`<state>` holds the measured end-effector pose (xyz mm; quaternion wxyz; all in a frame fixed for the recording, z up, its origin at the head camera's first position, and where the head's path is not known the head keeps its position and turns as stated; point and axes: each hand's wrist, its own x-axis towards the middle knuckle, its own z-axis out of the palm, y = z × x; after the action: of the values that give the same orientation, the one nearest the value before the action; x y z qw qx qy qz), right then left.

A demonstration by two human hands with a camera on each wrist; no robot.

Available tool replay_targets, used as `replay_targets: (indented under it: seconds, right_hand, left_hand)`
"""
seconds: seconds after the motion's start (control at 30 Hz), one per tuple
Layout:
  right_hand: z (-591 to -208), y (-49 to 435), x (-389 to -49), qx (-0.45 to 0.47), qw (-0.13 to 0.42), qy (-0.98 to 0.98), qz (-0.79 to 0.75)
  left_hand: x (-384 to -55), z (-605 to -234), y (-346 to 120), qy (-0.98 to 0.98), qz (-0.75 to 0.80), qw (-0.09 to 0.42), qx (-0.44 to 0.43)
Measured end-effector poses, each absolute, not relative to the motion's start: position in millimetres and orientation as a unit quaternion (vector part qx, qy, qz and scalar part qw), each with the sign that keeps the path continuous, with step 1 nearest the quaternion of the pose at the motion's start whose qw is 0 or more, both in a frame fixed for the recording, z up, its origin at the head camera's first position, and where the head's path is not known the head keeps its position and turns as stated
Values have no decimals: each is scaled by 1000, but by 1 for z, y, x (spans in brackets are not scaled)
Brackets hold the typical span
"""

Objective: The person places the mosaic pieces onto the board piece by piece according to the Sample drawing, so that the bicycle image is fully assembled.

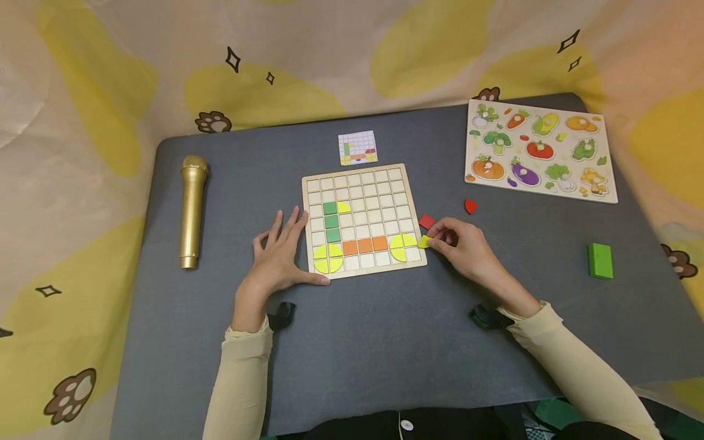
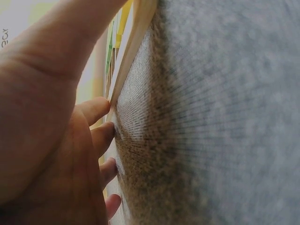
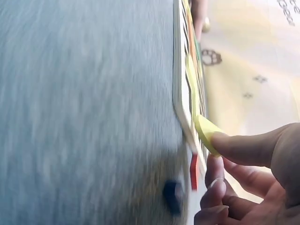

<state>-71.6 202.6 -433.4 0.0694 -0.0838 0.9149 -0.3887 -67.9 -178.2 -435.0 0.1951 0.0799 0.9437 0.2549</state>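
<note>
A square wooden grid board [image 1: 360, 223] lies on the table, holding green squares [image 1: 331, 221], orange squares [image 1: 365, 245] and yellow quarter-circle pieces [image 1: 328, 259]. My left hand [image 1: 279, 255] rests at its lower left corner, fingers spread along the left edge and thumb at the near edge. Between thumb and fingertips, my right hand [image 1: 464, 249] pinches a yellow quarter-circle piece [image 3: 206, 135] just off the board's right edge. Three yellow pieces [image 1: 403, 247] near that edge form a circle lacking its lower right quarter. A red square [image 1: 426, 221] lies beside the right fingertips.
Beyond the board lies a small pattern card [image 1: 358, 148]. A red quarter-circle piece [image 1: 470, 206] is farther right, below a vegetable puzzle board [image 1: 541, 151]. A green block [image 1: 600, 261] stands at the right, and a gold microphone [image 1: 192, 211] lies at the left.
</note>
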Motion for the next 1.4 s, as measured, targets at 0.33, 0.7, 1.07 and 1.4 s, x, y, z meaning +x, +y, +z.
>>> replay_targets:
  seconds: [0.33,0.7,1.07,1.4]
  right_hand:
    - [-432,183,-72,-135,116,909,-378]
    - [-434,175,-75,-121,104,910,-384]
    - [-432,186,-81,-75,102,919,-373]
    - [-425,211,-89,-46,95,931,-349]
  left_hand:
    - [-68,-436,-179,944,249,199,79]
    - [-69,-437,-178,945,248,200,79]
    - [-69,-439,-179,945,246,199,80]
    - [-69,-437,-179,946,244,200,79]
